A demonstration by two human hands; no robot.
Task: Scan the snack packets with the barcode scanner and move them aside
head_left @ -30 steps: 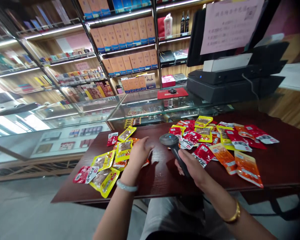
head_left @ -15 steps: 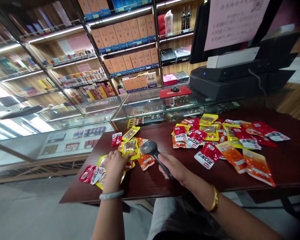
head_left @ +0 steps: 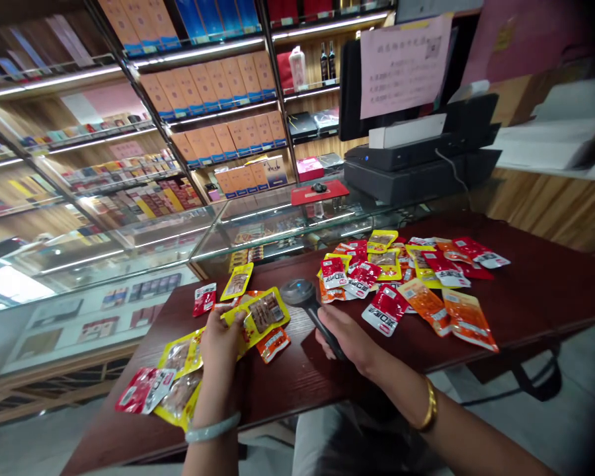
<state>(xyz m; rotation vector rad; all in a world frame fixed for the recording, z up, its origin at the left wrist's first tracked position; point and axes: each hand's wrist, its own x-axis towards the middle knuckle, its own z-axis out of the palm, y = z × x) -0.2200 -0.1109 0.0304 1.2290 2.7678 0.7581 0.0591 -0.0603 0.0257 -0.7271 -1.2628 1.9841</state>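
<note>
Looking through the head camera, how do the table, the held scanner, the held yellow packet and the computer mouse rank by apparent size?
1. Table
2. Held yellow packet and held scanner: both partly covered, too close to rank
3. Computer mouse

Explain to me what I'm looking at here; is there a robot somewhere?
There's no robot here, just a person's two bare hands. The view comes from a camera worn on the person's head, looking forward and down.

The left hand, with a pale bangle on its wrist, holds a yellow packet. The right hand grips a dark handheld device, which looks like a barcode scanner; its rounded head is close to the packet's end.

On the dark table lie more small packets in red, yellow and orange: some around the left hand, and a larger overlapping group to the right. Beyond the table are a glass counter and shelves of boxed goods.
</note>
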